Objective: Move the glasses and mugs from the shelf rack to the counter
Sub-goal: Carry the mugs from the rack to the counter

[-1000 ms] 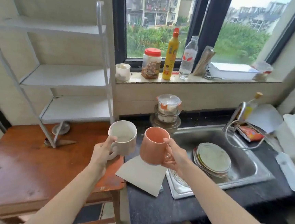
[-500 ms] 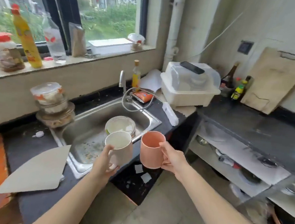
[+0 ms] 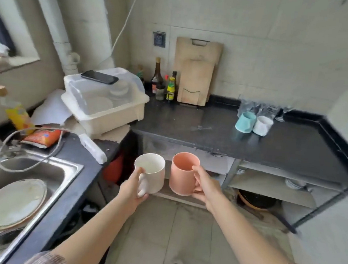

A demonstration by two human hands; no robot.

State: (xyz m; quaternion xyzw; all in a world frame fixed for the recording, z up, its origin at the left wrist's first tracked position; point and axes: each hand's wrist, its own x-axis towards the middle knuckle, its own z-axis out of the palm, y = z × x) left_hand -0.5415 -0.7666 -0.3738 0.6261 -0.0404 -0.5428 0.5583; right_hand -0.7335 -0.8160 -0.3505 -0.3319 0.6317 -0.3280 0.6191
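Observation:
My left hand [image 3: 132, 188] grips a white mug [image 3: 150, 173] by its handle, upright. Right beside it, my right hand [image 3: 203, 186] holds a pink mug [image 3: 183, 172] by its handle, also upright. Both mugs hang in the air over the floor, in front of the black counter [image 3: 272, 146]. On that counter, toward the back right, stand a light blue mug [image 3: 245, 122] and a white mug [image 3: 262, 125] side by side, with several clear glasses [image 3: 261, 109] behind them. The shelf rack is out of view.
A covered dish rack [image 3: 106, 102] with a phone [image 3: 99, 77] on top sits at the counter corner. Bottles [image 3: 164, 82] and cutting boards [image 3: 196, 70] stand against the wall. A sink [image 3: 17, 181] with plates lies at the left. Open shelves [image 3: 269, 182] run under the counter.
The view has swung right, from the rack and sink to the black counter. Both hands still carry their mugs, now nearer to the counter.

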